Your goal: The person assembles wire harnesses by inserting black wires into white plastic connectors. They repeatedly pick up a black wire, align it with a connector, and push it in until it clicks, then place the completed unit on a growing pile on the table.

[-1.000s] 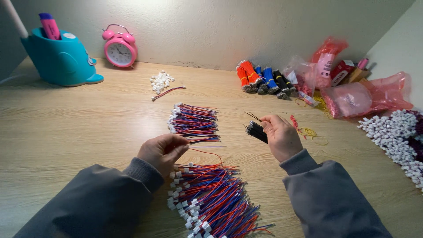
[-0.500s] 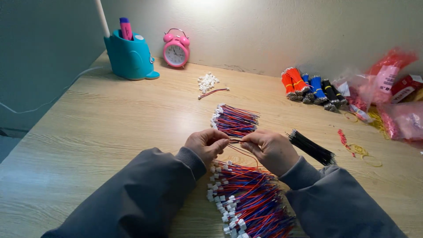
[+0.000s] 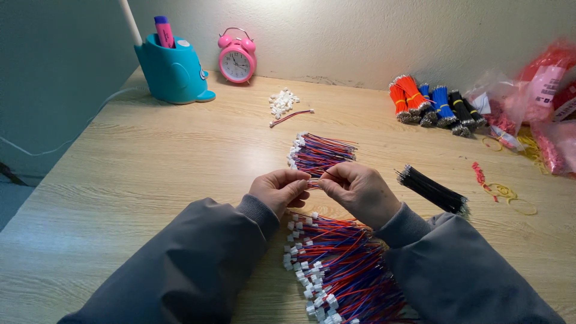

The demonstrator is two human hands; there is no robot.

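Observation:
My left hand (image 3: 279, 189) and my right hand (image 3: 357, 189) meet at the middle of the wooden table (image 3: 150, 162), fingertips pinched together on a thin red and blue wire (image 3: 317, 177) between them. Just beyond the hands lies a neat bundle of red and blue wires with white connectors (image 3: 318, 152). Below my wrists spreads a large loose heap of the same connector wires (image 3: 339, 270). A bundle of black wires (image 3: 433, 190) lies on the table right of my right hand.
A teal pen holder (image 3: 173, 71) and a pink alarm clock (image 3: 237, 59) stand at the back left. A small pile of white connectors (image 3: 282, 102) lies mid-table. Orange, blue and black wire bundles (image 3: 429, 105), plastic bags (image 3: 540, 96) and rubber bands (image 3: 507, 193) sit at right.
A second ago my hands were apart, the right one holding the black wire bundle. That bundle now lies on the table, and both hands have come together on one wire.

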